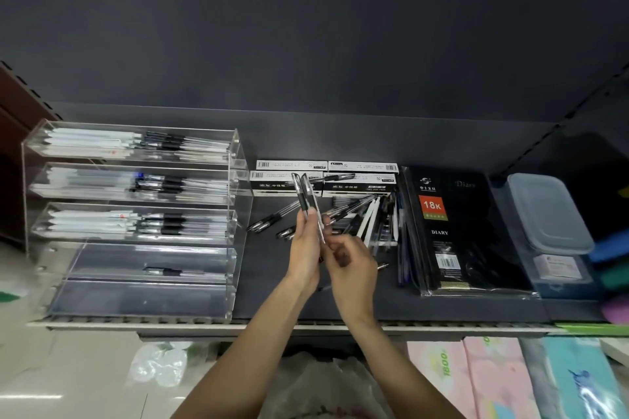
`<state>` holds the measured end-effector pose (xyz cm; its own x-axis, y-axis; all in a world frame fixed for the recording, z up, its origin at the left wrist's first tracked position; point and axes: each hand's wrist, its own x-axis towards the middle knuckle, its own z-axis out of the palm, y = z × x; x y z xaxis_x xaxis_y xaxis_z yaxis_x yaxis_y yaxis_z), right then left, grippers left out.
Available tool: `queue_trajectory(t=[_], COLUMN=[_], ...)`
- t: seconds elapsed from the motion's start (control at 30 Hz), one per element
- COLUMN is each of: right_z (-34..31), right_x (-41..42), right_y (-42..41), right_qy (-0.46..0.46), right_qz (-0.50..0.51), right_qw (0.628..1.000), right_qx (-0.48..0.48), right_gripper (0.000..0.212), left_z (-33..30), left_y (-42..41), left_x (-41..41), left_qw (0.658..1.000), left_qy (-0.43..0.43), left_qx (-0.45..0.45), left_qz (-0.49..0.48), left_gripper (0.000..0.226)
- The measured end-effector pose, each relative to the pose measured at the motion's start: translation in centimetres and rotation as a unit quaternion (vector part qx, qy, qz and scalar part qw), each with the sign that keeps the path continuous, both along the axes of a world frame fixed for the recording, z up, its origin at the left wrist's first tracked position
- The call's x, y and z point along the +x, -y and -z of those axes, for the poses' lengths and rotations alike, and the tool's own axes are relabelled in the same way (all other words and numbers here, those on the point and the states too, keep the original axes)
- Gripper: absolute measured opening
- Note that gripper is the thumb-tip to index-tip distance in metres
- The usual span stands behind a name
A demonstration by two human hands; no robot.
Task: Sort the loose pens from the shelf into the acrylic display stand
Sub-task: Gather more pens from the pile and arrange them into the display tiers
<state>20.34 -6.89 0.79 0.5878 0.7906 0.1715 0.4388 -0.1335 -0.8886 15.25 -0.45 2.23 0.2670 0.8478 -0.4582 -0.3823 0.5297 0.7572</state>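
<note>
A tiered clear acrylic display stand (238, 160) stands on the left of the dark shelf; its upper three tiers hold several white and black pens, and a lower tier holds one black pen (166, 271). My left hand (304, 248) grips two clear pens with black grips (308, 197), held upright above the shelf. Just to the right of it, my right hand (354, 265) has curled fingers that touch the lower ends of those pens. A pile of loose pens (360, 214) lies on the shelf behind my hands.
Several white pen boxes (323, 177) sit at the back of the shelf. A black wrapped diary (456, 231) lies to the right, beside a lidded plastic box (544, 214). The shelf's front edge (306, 323) runs below my wrists; packaged goods lie underneath.
</note>
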Motion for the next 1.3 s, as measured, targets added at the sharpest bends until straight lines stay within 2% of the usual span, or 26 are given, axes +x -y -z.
queue_trajectory(t=[0.13,0.2,0.33,0.43,0.5,0.57,0.7,0.77,0.87,0.93,1.07,1.3], right_z=[-0.1,-0.3,-1.2,-1.5,-1.3,-1.4,-2.6,-3.2,-3.6,-3.5,-2.8,-2.2], right_x=[-0.2,0.2,1.0,0.6,-0.1,-1.1,-3.0,-4.1,-6.2,-7.6,-10.9,-21.6], right_y=[0.6,0.8,1.0,0.1,-0.4,-0.3,0.1,0.0,-0.6,-1.2,-3.1,-8.4], right_qy=[0.096,0.107,-0.003,-0.071,-0.112,-0.122,-0.118,-0.080,0.037,0.059,0.110,0.300], right_qz=[-0.046,-0.076,-0.082,-0.105,-0.161,-0.217,-0.279,-0.306,-0.338,-0.336,-0.328,-0.328], right_qw=[0.994,0.991,0.996,0.991,0.975,0.960,0.950,0.947,0.940,0.940,0.938,0.895], right_qx=[0.011,0.022,0.034,-0.045,-0.106,-0.128,-0.077,-0.059,-0.032,-0.017,-0.036,-0.035], right_gripper=[0.006,0.011,0.004,0.018,0.025,0.022,0.007,0.007,0.011,0.009,0.008,0.015], left_z=[-0.1,-0.5,-1.0,-1.2,-1.4,-1.9,-3.3,-3.5,-3.4,-2.9,-2.0,0.5], left_y=[0.4,0.4,1.2,2.2,2.7,3.1,4.0,4.3,4.5,4.3,2.5,-1.4], left_x=[-0.7,-1.2,-3.0,-4.4,-5.3,-6.0,-7.9,-9.4,-11.9,-14.5,-22.2,-35.5], left_qw=[0.999,0.998,0.995,0.994,0.989,0.984,0.978,0.974,0.970,0.961,0.933,0.947], left_qy=[0.023,0.054,0.096,0.096,0.112,0.120,0.134,0.142,0.117,0.083,0.078,0.060], left_qx=[0.039,0.023,0.003,-0.016,-0.030,-0.026,0.007,0.014,0.031,0.043,0.042,0.030], left_qz=[0.002,-0.012,-0.005,-0.044,-0.091,-0.125,-0.162,-0.175,-0.211,-0.262,-0.349,-0.314], left_gripper=[0.022,0.024,0.031,0.029,0.028,0.029,0.029,0.030,0.029,0.029,0.028,0.028])
